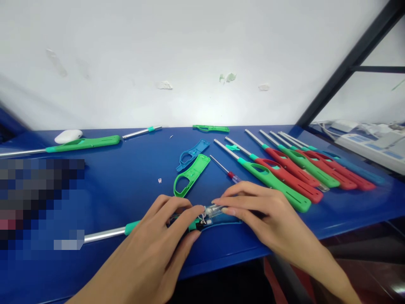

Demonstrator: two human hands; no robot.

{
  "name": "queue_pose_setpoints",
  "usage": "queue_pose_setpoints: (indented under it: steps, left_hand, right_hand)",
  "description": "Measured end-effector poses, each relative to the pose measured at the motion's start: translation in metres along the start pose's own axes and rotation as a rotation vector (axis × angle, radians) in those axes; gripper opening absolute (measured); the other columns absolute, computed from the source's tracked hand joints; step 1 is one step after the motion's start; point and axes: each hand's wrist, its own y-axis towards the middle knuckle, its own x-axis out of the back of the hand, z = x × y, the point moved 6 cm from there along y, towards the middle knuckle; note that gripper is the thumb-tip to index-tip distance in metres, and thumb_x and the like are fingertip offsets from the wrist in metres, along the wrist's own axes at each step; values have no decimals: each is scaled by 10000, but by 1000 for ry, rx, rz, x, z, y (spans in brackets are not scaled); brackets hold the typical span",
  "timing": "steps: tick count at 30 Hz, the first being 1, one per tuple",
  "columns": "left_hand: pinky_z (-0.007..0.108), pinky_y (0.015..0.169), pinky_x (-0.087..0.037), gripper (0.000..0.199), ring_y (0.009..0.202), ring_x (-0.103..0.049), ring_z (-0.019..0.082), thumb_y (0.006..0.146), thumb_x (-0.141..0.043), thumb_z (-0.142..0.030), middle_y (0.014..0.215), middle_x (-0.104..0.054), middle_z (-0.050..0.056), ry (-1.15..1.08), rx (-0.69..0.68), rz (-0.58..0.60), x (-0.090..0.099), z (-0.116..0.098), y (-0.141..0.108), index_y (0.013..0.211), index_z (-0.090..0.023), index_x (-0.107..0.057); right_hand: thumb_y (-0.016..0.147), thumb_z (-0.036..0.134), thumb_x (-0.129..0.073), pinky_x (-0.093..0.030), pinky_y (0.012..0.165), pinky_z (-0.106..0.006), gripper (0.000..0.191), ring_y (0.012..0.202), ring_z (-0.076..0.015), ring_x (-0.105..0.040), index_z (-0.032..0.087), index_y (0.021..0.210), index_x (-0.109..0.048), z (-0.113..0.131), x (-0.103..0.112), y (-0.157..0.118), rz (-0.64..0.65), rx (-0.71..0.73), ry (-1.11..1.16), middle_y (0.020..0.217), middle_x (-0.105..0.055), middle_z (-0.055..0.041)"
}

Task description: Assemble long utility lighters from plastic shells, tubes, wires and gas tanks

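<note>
An opened long-nosed gas lighter lies near the table's front edge, its metal barrel (106, 234) pointing left out of a green collar (131, 228). My left hand (164, 240) is closed around its body, fingertips at the green trigger and thin wires. In the fingers of my right hand (268, 207) is a clear fuel tank (213, 210), pinched at its right end above the blue half shell (228, 219). My left index fingertip touches the tank's valve end. Whether the tank sits fully in the shell is hidden by my fingers.
Beyond my hands lie a green half shell (198, 169), a blue one (202, 146) and a screwdriver (233, 176). Several red, green and blue lighters (280, 188) line the right. A tiny white part (160, 180), a loose barrel (139, 133) and another green lighter (95, 143) lie left.
</note>
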Motion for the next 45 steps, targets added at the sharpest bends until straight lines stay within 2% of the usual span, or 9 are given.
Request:
queue_pose_setpoints:
  steps: [4,13,22,29,38,45]
  left_hand:
    - [380,997,-657,359,1196,-689,234,1149,-510,-203,1293,-732,27,-2,-7,-3,1,0,-1,1479,-320,-589]
    - [368,1017,-643,406,1214,-670,227,1156,-497,-189,1317,-713,37,-3,-2,18,-2,1,-3,1542,-305,-545]
    - [376,981,-661,379,1207,-684,240,1154,-496,-199,1306,-721,45,-15,8,41,-2,1,-3,1503,-309,-599]
    - [367,974,-656,407,1184,-690,234,1143,-497,-178,1280,-734,34,-18,-8,26,-2,0,-1,1511,-310,-612]
    - [374,985,-660,348,1174,-687,231,1161,-491,-206,1275,-730,39,6,-9,-5,1,-1,-1,1476,-294,-607]
    - [365,1006,-648,391,1191,-677,229,1150,-494,-176,1287,-739,17,27,-37,7,1,-3,1,1517,-298,-553]
  right_hand:
    - [1124,136,-629,-616,938,-282,304,1054,-186,-786,267,1225,-883,2,1,-1,-1,17,-7,1184,-808,-46]
    - [1136,168,-640,-589,969,-251,281,1062,-161,-778,302,1179,-884,0,-1,2,13,-8,-12,1168,-813,-6]
    - [1098,152,-702,-616,934,-290,269,1039,-191,-774,303,1218,-890,-1,-2,1,13,10,-12,1153,-801,-31]
    - [1090,161,-717,-623,905,-322,238,1034,-210,-773,313,1122,-897,-1,-2,-1,7,26,-5,1143,-802,-35]
    - [1134,166,-622,-631,866,-367,286,994,-237,-740,244,1252,-870,9,-1,-3,8,145,-187,1139,-821,-78]
    - [1134,127,-583,-641,885,-371,332,1028,-244,-735,251,1260,-865,9,2,-1,-13,140,-184,1163,-830,-79]
